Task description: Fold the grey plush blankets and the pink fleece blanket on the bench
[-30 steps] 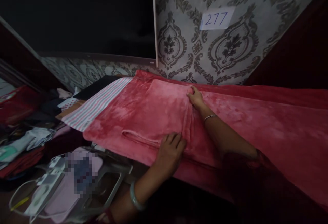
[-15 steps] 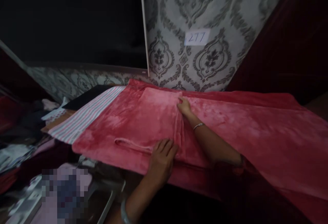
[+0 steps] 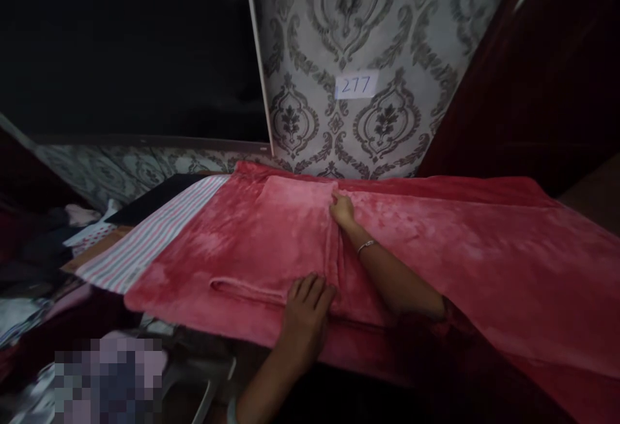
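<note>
Spread wide across the surface: a red plush blanket [image 3: 460,249], long axis running left to right, far edge against the patterned wall [image 3: 387,36], near edge hanging off toward the person. Laid over its left half: a folded pink fleece piece [image 3: 271,236], lighter in tone, its right edge forming a straight fold line that runs from the far side down to the near side, roughly along the line between the two hands. Both hands placed on that fold line, one at each end, so the fold lies directly under them and the bulk of the fleece piece lies to their left. Farther along the line, near the top corner of the piece: the right hand [image 3: 341,209], arm stretched forward across the blanket, fingers curled down onto the corner; whether pinching the cloth or only pressing, cannot tell. Closer in, at the near end of the fold: the left hand [image 3: 305,311], open and flat, fingers spread on the fleece, pressing rather than gripping. Beyond the fleece to the left: a striped cloth [image 3: 150,236] tucked under the blanket's edge. High on the wall: a small paper label [image 3: 356,84] reading 277. On the right wrist: a thin bangle [image 3: 366,245].
</note>
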A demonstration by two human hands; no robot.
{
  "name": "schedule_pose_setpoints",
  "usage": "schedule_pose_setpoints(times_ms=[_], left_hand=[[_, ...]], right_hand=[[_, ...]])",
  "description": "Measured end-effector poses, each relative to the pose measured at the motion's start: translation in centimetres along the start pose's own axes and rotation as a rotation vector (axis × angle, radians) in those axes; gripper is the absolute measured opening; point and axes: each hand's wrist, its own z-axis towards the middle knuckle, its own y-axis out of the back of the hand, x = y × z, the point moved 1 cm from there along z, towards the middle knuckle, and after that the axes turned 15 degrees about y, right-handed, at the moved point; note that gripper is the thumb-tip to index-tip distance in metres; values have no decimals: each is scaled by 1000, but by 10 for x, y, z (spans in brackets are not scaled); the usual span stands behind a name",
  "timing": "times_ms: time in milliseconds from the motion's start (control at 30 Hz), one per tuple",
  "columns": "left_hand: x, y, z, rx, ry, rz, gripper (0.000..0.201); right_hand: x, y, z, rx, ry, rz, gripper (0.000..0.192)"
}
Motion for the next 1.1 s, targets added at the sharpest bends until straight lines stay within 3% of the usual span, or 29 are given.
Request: schedule_pose_setpoints(times_ms=[133, 333, 433, 533, 600, 667, 733, 767, 867, 967, 1100], left_hand=[[-4, -2, -1, 53, 31, -12, 40], [-12, -2, -7, 190, 90, 18, 46], [-19, 11, -7, 306, 118, -16, 49], [-18, 34, 5, 419, 88, -227, 45], [-7, 52, 19, 426, 95, -364, 37], [15, 69, 38, 359, 189, -364, 36], [44, 80, 56, 302, 331, -199, 40], [58, 82, 63, 330, 391, -71, 43], [93, 78, 68, 525, 532, 232, 68], [108, 66, 53, 696, 581, 359, 78], [110, 57, 34, 663, 579, 428, 74]], right_hand=[[14, 8, -11, 20, 17, -78, 62], [35, 4, -67, 149, 331, -294, 71], [33, -4, -90, 255, 365, -355, 70], [34, -4, -95, 307, 347, -370, 70], [40, 2, -96, 345, 320, -359, 69], [48, 11, -102, 346, 353, -343, 71], [56, 18, -114, 316, 445, -325, 74], [58, 19, -122, 310, 491, -316, 76], [56, 16, -147, 349, 537, -308, 80], [46, 8, -163, 381, 531, -325, 79], [42, 4, -167, 372, 543, -309, 80]])
